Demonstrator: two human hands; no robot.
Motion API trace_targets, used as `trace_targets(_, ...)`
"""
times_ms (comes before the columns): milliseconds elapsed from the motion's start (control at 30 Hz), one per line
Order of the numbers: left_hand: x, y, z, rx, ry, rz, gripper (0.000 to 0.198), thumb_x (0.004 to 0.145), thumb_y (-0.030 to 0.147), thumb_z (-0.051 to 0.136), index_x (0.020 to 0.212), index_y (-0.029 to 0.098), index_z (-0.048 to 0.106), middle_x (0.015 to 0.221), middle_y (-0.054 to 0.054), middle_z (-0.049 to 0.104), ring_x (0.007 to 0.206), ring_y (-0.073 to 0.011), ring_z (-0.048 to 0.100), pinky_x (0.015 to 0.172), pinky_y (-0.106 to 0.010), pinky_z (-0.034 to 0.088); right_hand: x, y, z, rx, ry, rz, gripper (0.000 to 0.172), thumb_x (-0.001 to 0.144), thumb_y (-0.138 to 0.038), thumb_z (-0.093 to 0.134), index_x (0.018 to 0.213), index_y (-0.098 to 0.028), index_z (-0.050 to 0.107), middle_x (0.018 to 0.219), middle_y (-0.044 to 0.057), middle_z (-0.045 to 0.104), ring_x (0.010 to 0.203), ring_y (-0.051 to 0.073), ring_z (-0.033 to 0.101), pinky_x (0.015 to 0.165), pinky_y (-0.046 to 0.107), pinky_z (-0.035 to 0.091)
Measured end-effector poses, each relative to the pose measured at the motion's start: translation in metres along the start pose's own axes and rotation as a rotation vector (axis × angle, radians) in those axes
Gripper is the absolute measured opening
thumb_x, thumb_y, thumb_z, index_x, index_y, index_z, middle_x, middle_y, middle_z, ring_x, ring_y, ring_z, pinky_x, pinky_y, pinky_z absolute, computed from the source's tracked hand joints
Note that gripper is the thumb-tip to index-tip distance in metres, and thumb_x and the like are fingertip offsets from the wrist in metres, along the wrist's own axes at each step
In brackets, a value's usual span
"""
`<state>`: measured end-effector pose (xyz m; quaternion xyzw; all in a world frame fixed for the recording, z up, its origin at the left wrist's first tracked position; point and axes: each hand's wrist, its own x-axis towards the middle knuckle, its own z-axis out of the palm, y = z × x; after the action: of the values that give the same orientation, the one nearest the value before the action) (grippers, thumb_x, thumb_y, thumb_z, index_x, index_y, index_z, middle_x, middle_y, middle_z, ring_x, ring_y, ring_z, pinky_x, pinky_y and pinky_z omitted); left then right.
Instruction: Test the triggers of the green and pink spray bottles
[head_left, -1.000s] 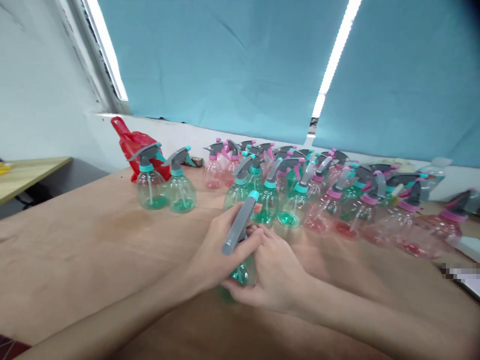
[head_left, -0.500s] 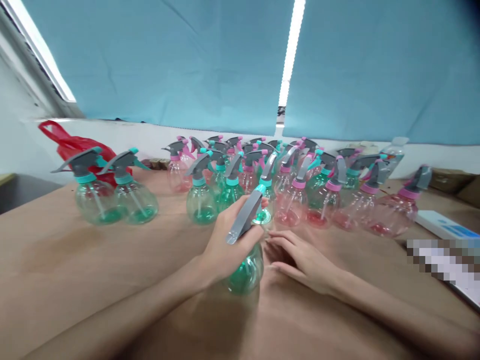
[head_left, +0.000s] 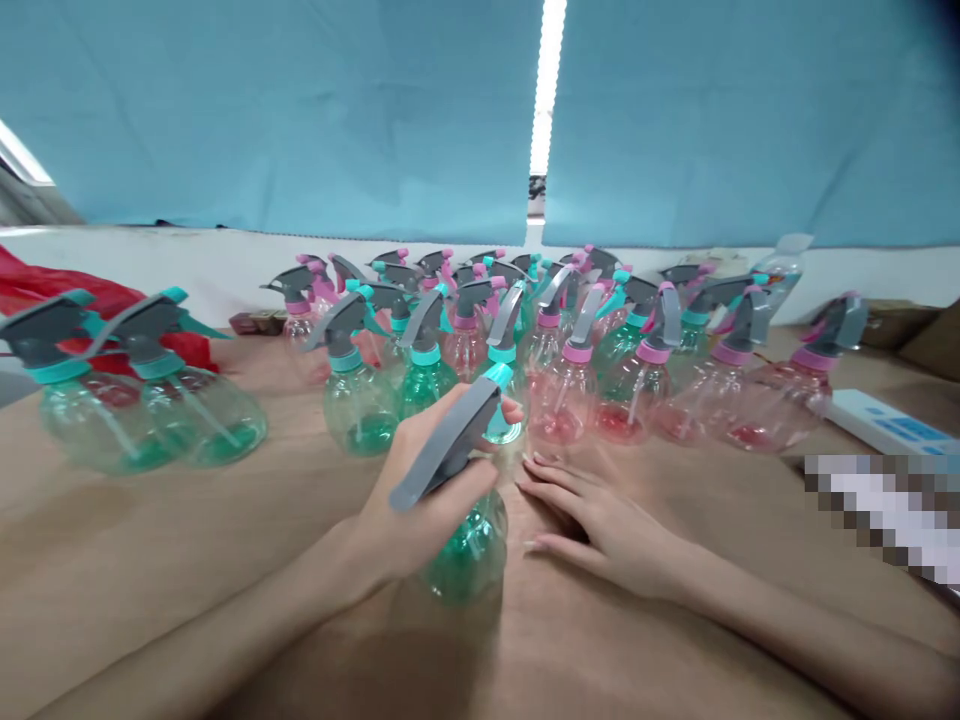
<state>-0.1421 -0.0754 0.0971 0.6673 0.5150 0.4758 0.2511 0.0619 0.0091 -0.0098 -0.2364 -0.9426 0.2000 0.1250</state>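
Note:
My left hand point(head_left: 427, 490) is wrapped round the neck of a green spray bottle point(head_left: 469, 560), just below its grey trigger head, whose turquoise nozzle points away from me. The bottle's base is on or just above the table; I cannot tell which. To its right, my right hand point(head_left: 600, 525) lies open on the brown tabletop point(head_left: 570, 650), fingers spread, holding nothing. Beyond both hands stand several green spray bottles point(head_left: 361, 410) with turquoise collars and several pink spray bottles point(head_left: 562, 405) with pink collars.
Two more green spray bottles point(head_left: 206, 425) stand at the left before a red plastic bag point(head_left: 90, 300). On the right lie a white and blue box point(head_left: 892, 425) and a pixelated flat object point(head_left: 885, 515). A clear bottle point(head_left: 784, 275) and brown cardboard boxes point(head_left: 896, 335) are behind.
The view has turned slightly right, so most things appear further left. My left hand still grips the green spray bottle, its head tilted more. My right hand's fingers look flatter on the table.

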Motion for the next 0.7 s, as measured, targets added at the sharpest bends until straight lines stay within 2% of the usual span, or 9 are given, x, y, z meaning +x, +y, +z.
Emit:
trace_targets(67,-0.0002,0.0003,-0.0017,0.044,-0.005,-0.022,0.026,0.071,0.015,0.047,0.093,0.023,0.058,0.067,0.003,0.053,0.059,-0.0151,0.051,0.055,-0.028,0.039,-0.0005,-0.0005,-0.0003,0.001,0.002,-0.001,0.065,0.093,-0.059,0.047,0.143,-0.018,0.046,0.151,0.012,0.041,0.140,0.031,0.036,0.111,0.053,0.034)
trace_targets(133,0.0000,-0.0004,-0.0032,0.067,-0.011,-0.024,0.020,0.071,0.017,0.048,0.087,0.023,0.057,0.065,0.003,0.051,0.054,-0.0137,0.045,0.051,-0.028,0.034,-0.0008,-0.0010,-0.0003,0.006,0.010,-0.004,0.064,0.093,-0.058,0.047,0.143,-0.019,0.046,0.151,0.012,0.042,0.140,0.030,0.036,0.112,0.053,0.034)
trace_targets(367,-0.0014,-0.0058,-0.0057,0.021,0.024,0.017,0.014,0.071,0.017,0.050,0.082,0.022,0.057,0.083,-0.001,0.060,0.074,-0.0181,0.056,0.068,-0.032,0.045,-0.0005,-0.0008,-0.0008,0.019,0.030,-0.013,0.060,0.094,-0.056,0.048,0.143,-0.021,0.047,0.150,0.011,0.043,0.139,0.029,0.037,0.112,0.052,0.034)
trace_targets(533,-0.0019,-0.0034,-0.0044,0.079,0.019,-0.033,0.030,0.070,0.019,0.049,0.097,0.025,0.060,0.070,0.002,0.055,0.057,-0.0160,0.049,0.059,-0.032,0.044,-0.0003,-0.0015,-0.0024,0.020,0.034,-0.015,0.058,0.095,-0.054,0.048,0.142,-0.020,0.048,0.149,0.012,0.044,0.139,0.029,0.038,0.112,0.052,0.034)
trace_targets(700,-0.0026,-0.0024,-0.0013,0.049,0.022,-0.064,0.032,0.071,0.020,0.050,0.102,0.025,0.058,0.073,0.002,0.060,0.059,-0.0155,0.053,0.056,-0.029,0.044,-0.0005,-0.0006,-0.0016,0.028,0.049,-0.024,0.057,0.094,-0.053,0.050,0.141,-0.022,0.049,0.147,0.011,0.047,0.138,0.030,0.039,0.111,0.053,0.036)
